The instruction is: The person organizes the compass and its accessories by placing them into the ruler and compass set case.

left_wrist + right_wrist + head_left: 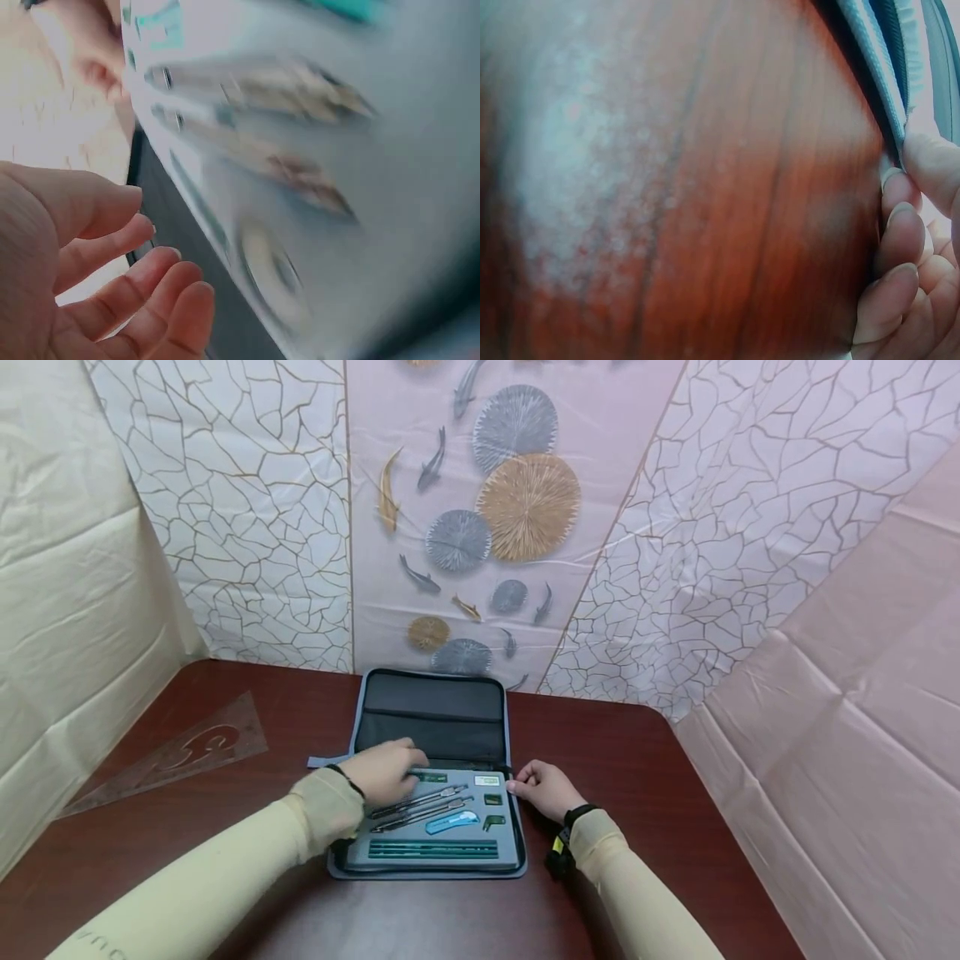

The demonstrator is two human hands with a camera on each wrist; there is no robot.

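Observation:
An unzipped blue drawing-set case (427, 875) lies spread on the table, its dark lid folded back. Its grey tray holds two metal compasses (420, 814), a light blue craft knife (452, 822), green pencils (433, 849) and a white eraser (487, 781). Over the tray's upper left is my left hand (382, 772), fingers loosely bent with nothing between them in the left wrist view. Its fingertips overlap a small green item (431, 777) in the head view. At the case's right edge, my right hand (551, 792) pinches the rim between thumb and curled fingers.
A large transparent set square (251, 727) lies on the dark red table (607, 760) to the left. Beside the eraser, the tray has a small dark piece (492, 799) and a green piece (493, 821). Patterned cloth walls (270, 527) enclose the back and sides.

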